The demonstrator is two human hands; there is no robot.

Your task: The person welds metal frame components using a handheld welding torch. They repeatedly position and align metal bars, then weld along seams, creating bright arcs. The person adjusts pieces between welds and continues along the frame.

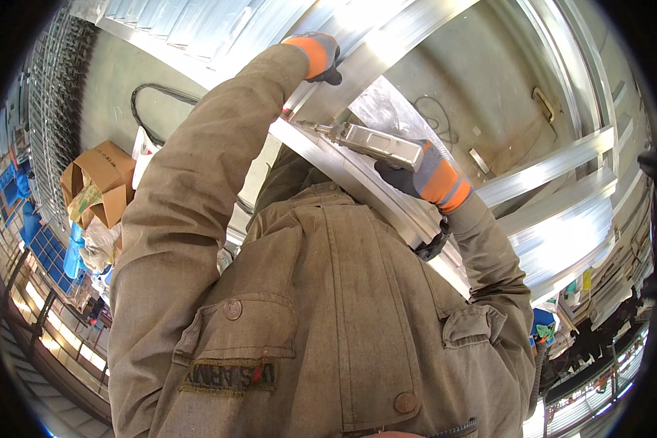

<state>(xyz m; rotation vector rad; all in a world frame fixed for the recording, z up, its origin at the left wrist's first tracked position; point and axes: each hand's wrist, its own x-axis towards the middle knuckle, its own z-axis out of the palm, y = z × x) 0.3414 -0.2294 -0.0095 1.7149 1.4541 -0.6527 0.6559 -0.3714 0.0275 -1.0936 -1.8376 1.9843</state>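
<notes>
My left hand (317, 57), in an orange and grey glove with dark fingers, is curled over the edge of a wide silver metal profile (361, 80). My right hand (431, 179), gloved the same way, is closed round a silver hand-held power tool (381, 144) with a boxy body and a narrow nose. The nose points left, toward the near end of the profile, where it meets a long metal rail (343, 171) running close in front of my body. Whether the tip touches metal I cannot make out. A small red spot shows near that tip.
Ribbed metal sheets (190, 29) lie at the far left, and more metal bars (555, 168) stretch across the right. An open cardboard box (98, 179) stands on the left, beside a black cable (142, 95). A brass-coloured handle-like piece (544, 104) lies at the far right.
</notes>
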